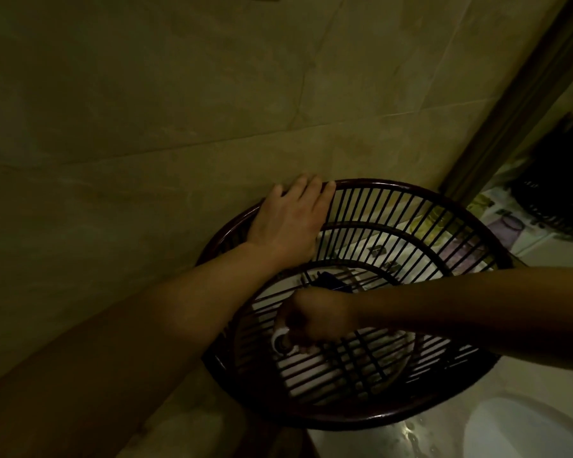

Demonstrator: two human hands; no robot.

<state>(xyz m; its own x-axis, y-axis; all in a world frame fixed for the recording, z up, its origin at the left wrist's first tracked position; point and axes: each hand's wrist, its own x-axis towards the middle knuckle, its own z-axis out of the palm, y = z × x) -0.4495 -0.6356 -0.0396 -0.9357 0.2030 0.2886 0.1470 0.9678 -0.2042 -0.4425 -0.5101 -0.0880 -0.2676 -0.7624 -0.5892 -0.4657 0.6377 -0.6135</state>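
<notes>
A round dark-brown cage [344,419] with thin bars fills the lower middle of the head view, seen from above in dim light. My left hand [288,223] lies flat on its far-left rim, fingers straight and reaching over the edge near the wall. My right hand [315,319] is curled into a fist over the centre of the bars and grips a small white ring-shaped piece [280,342] that sticks out below the fingers. A small dark shape [328,280] shows through the bars just behind the right hand; what it is cannot be made out.
A beige tiled wall [146,110] stands directly behind the cage. A mirror with a dark frame [516,104] runs up the right side and reflects the cage [556,193]. A white wet basin [516,431] sits at the bottom right.
</notes>
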